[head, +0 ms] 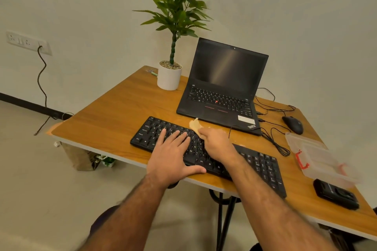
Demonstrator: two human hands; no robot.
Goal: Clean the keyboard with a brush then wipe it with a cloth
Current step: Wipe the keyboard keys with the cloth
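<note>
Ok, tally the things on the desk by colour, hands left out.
Black: 4, the keyboard, laptop, mouse, small box
White: 1, the plant pot
Clear: 1, the plastic case
Tan: 1, the cloth held by the right hand
Total: 7

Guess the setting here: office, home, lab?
Likely a small office or home desk: an open laptop, an external keyboard and mouse on a wooden table, with a potted plant against a bare wall.
</note>
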